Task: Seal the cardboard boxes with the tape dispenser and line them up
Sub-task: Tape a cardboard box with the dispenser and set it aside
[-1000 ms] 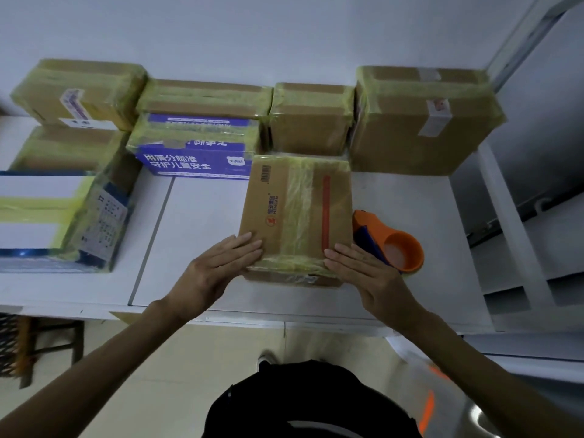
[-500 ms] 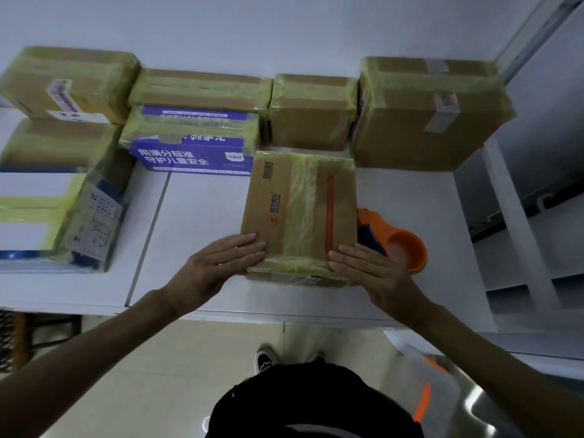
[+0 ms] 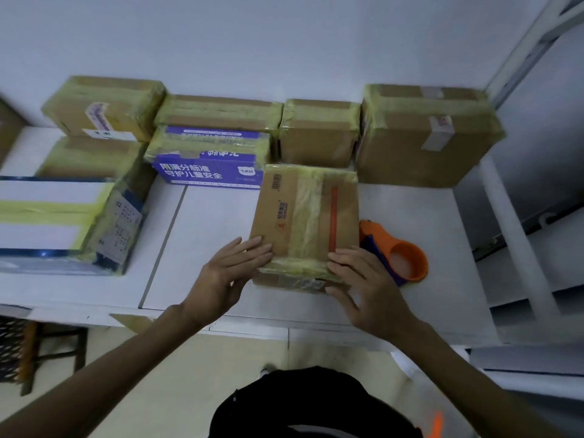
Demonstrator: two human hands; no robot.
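A small cardboard box with yellowish tape across its top and a red stripe lies on the white table in front of me. My left hand rests with straight fingers on the box's near left corner. My right hand lies flat on the near right corner, thumb against the front face. The orange tape dispenser sits on the table just right of the box, partly behind my right hand.
Several taped boxes stand in a row along the wall: a large one at right, a small one, a blue printed one, others at left. A white and blue box sits at left. The table's front edge is near.
Both hands have slid the box a little farther from me, toward the row at the back. The tape dispenser has stayed where it was.
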